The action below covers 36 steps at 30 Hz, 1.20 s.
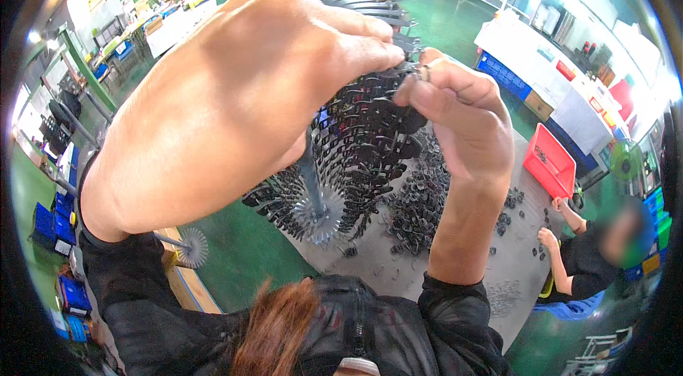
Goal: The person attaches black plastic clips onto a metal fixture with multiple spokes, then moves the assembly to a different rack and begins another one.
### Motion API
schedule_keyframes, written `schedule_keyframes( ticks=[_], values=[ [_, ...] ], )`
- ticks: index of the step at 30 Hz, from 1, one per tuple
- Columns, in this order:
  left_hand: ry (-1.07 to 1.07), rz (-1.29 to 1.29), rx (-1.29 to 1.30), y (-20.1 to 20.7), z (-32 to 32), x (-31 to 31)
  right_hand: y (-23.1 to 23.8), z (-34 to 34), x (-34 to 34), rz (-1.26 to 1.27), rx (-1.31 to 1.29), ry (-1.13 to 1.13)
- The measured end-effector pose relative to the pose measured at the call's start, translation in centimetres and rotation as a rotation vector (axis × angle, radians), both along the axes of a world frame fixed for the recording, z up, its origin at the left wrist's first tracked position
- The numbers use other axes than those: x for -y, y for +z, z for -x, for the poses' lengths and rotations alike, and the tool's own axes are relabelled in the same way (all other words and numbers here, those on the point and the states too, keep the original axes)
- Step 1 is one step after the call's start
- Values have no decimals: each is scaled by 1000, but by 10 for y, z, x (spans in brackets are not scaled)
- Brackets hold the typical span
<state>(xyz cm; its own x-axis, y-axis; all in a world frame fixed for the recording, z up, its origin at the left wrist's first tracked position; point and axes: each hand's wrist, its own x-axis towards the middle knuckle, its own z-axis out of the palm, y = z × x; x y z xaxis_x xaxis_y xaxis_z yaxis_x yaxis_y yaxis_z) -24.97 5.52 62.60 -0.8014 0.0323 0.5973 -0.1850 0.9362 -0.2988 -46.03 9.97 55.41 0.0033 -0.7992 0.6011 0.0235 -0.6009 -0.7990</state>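
Note:
In front of me stands a tall rack [311,191] with a central grey pole, ringed by tiers of hooks. Many small curved black parts [363,127] hang from it. My left hand [284,49] reaches across its upper part, fingers closed at the rim; what they grip is hidden. Beside those fingertips, my right hand [459,95] pinches a small dark part [408,76] between thumb and fingers at the rack's edge. The part's exact kind is too small to tell.
A grey table [384,273] bears a heap of loose black parts [420,209]. At its right side, a person [587,255] sits handling small parts near a red bin [550,162]. A second spoked disc [192,248] stands at lower left. White-topped benches line the right.

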Motion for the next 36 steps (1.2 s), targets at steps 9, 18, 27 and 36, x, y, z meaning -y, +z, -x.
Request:
schedule_keyframes(
  ticks=[9,18,27,36],
  values=[
    [106,-38,60,7,-4,-4,-16,25,-21,-128,215,199],
    [229,-138,135,12,-7,-9,-13,-34,-8,313,-125,-816],
    [227,-27,165,18,8,-24,-7,-49,-2,276,-214,-888],
    [226,66,150,14,10,-12,10,-9,-1,5,-219,-398]
  ],
)
